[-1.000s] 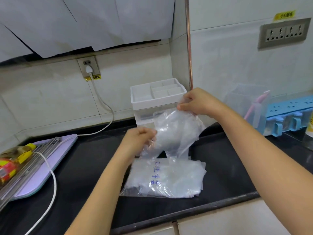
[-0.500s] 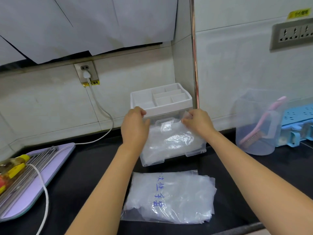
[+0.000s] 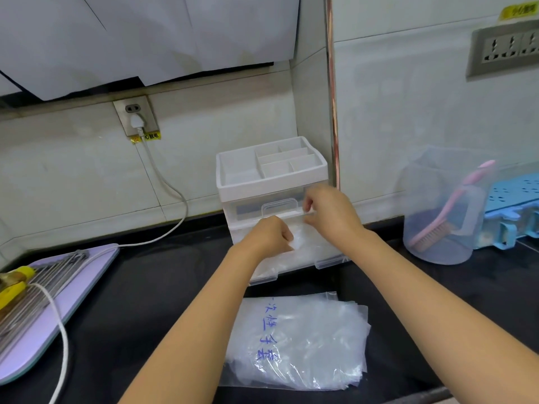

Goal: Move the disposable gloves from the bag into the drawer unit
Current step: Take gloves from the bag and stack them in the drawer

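Two hands: both are at the pulled-out drawer. The left hand is nearer the person. The right hand is a bit farther back and to the right.
Left fingers: curled tight on the thin clear plastic gloves.
Right fingers: bent, with thumb and tips pinched on the far edge of the gloves. This part is blurry, so that is my best guess.
Gloves: right under and between the fingers, lying inside the clear plastic drawer of the white plastic drawer unit.
Long way: the pile is soft and see-through, so I cannot tell which way it runs.
Nearer hand: both touch the pile, and the left one sits on its middle.
Bag: the clear plastic bag with blue writing lies flat on the black tabletop. It is under the arms, closer to the person than the fingers, and apart from the drawer. More gloves seem to be in it.
Edges: a shut drawer with a handle is just behind the right fingers. The low front wall of the open drawer is on the near side.
Room: nothing stands between the fingers and the bag. The clear plastic jug with a pink brush is well off to the right.
Next: I think press the gloves down, let go, and pull both hands back.
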Available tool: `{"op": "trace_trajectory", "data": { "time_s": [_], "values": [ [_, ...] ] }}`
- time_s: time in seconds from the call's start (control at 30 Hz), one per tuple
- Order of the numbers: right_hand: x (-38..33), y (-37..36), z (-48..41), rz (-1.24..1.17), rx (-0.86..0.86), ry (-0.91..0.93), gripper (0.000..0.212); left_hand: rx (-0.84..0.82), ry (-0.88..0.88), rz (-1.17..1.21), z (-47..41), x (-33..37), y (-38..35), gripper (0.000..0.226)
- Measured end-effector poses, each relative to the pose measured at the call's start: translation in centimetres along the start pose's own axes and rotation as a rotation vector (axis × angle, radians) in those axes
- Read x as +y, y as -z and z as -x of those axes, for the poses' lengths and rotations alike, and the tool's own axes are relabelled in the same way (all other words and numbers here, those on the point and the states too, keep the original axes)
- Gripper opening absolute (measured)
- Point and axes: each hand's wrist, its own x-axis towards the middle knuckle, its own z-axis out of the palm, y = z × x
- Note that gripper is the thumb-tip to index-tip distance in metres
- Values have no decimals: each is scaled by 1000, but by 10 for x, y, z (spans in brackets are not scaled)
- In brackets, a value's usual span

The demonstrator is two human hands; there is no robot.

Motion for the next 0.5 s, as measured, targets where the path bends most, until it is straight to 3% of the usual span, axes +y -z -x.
{"op": "trace_trajectory", "data": {
  "time_s": [0.07, 0.17, 0.23, 0.4, 0.5],
  "values": [
    [-10, 2, 3, -50, -246, 16, 4, 5, 11, -39, -3, -2, 0, 7],
    [-20, -1, 3, 92, -548, -2, 23, 3, 38, -97, -7, -1, -1, 8],
    [-21, -4, 0, 126, -563, -44, 28, -13, 64, -141, -10, -1, -3, 12],
    [-20, 6, -1, -58, -350, -138, 33, -73, 90, -178, -9, -1, -5, 31],
    [-25, 7, 4, -180, -449, -115, 33, -130, 67, -146, -8, 0, -5, 40]
  ]
}}
